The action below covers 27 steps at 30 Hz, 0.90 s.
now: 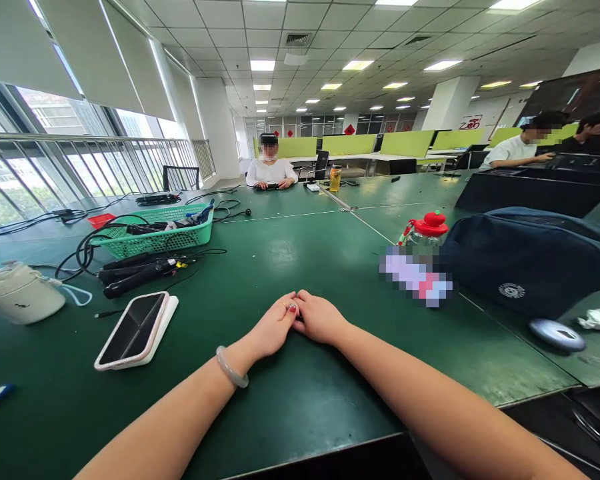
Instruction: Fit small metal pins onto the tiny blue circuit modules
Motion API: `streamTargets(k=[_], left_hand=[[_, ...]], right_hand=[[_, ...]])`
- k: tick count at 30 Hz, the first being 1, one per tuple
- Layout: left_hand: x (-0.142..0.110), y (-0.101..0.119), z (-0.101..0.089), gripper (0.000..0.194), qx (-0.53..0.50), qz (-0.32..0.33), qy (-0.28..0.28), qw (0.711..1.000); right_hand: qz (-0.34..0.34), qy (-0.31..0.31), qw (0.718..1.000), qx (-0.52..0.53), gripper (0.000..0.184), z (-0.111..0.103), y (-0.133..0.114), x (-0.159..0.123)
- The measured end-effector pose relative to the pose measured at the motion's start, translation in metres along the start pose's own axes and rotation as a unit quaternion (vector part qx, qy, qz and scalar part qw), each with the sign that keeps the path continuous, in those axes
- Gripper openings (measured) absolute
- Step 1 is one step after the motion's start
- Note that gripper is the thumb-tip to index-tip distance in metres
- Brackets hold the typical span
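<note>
My left hand (271,329) and my right hand (321,319) rest together on the green table (300,393), fingers touching at the middle. Neither holds anything. The left wrist wears a pale bangle (231,367), and a ring shows on a left finger. A phone in a pink case (136,329) lies face up on a white pad to the left of my left hand.
A green basket (155,235) with cables sits at the back left, black handles and cords (135,272) in front of it. A white pouch (17,293) lies far left. A red-capped bottle (427,233), a dark bag (525,257) and a mouse (557,335) are right. People sit at far desks.
</note>
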State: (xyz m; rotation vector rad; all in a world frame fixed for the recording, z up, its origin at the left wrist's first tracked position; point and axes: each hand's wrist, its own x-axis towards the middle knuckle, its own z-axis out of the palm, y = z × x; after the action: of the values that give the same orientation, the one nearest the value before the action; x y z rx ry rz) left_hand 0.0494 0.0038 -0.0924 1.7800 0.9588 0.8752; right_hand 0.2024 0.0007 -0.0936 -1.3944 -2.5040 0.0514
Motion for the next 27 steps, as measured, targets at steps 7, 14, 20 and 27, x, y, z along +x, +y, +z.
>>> streamTargets(k=[7, 14, 20, 27], left_hand=[[0.001, -0.004, -0.008, 0.036, -0.054, -0.010, 0.004, 0.998], [0.006, -0.011, -0.012, 0.048, -0.197, -0.068, -0.013, 0.978], [0.006, -0.010, -0.015, 0.046, -0.170, -0.050, -0.027, 0.984], [0.005, -0.008, -0.019, 0.047, -0.111, -0.060, -0.036, 0.991]], right_hand=[[0.017, 0.012, 0.999, -0.034, 0.031, 0.004, -0.004, 0.005], [0.010, -0.016, 1.000, -0.019, 0.032, 0.005, -0.007, 0.004], [0.015, 0.002, 0.996, 0.091, 0.027, 0.001, 0.000, 0.004], [0.059, -0.062, 0.963, 0.254, 0.022, -0.013, 0.022, -0.003]])
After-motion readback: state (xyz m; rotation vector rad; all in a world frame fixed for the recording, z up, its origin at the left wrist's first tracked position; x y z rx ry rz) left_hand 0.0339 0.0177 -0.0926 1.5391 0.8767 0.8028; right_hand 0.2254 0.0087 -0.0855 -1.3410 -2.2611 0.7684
